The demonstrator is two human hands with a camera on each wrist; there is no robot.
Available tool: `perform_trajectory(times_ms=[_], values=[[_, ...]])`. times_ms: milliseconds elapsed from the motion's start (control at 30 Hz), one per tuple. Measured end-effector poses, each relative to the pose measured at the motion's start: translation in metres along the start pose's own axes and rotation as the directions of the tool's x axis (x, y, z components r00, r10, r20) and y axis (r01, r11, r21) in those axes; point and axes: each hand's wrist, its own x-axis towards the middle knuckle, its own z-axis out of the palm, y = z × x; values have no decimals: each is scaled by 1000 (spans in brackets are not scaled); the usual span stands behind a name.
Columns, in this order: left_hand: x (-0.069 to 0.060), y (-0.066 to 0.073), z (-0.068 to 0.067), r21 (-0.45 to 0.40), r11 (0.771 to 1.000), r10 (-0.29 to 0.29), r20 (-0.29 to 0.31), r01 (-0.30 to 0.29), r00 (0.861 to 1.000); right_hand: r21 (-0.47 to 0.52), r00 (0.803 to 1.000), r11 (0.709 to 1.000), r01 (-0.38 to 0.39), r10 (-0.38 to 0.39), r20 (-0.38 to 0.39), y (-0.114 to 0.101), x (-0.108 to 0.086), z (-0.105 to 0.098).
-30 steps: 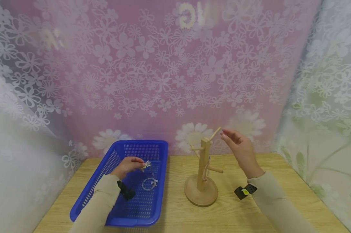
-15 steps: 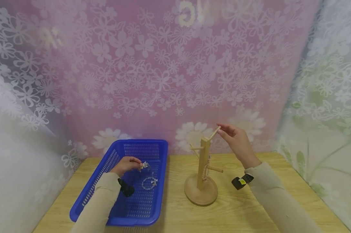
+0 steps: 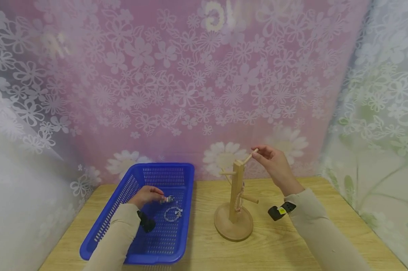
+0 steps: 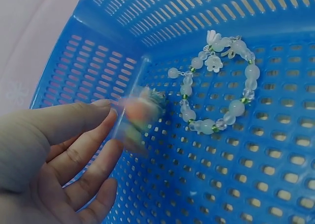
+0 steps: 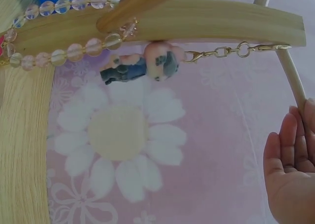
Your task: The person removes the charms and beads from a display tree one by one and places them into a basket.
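My left hand (image 3: 148, 196) is inside the blue basket, pinching a small colourful charm (image 4: 142, 113) between thumb and fingertips; it is blurred in the left wrist view. Beside it on the basket floor lies a pale beaded bracelet (image 4: 237, 107) with flower charms. My right hand (image 3: 276, 165) pinches the tip of the upper peg (image 5: 294, 83) of a wooden stand (image 3: 237, 188). From that peg a figurine keychain (image 5: 162, 61) hangs by its gold clasp. A pink beaded bracelet (image 5: 92, 47) hangs around a lower peg (image 3: 249, 198).
The blue basket (image 3: 187, 241) stands left of the stand on a wood-grain table (image 3: 271, 248). Pink flowered cloth (image 3: 190, 94) forms the back, with pale cloth at both sides. More pegs, such as the left one (image 3: 227, 173), stick out from the post.
My right hand has come left and taken hold of the upper peg's tip. My left hand, with the charm, has moved slightly lower in the basket.
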Motion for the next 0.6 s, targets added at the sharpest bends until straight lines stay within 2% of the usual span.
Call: perform_trajectory(times_ms=[233,600], values=[[0,3,0,-7,1000,5,4,-4,1000,5,999,1000,-26,26,-24,-4,-5,-4],[3,8,-1,-35,999,-9,5,9,1000,-22,991,1000,-20,17,-136,-4,-12,-6]])
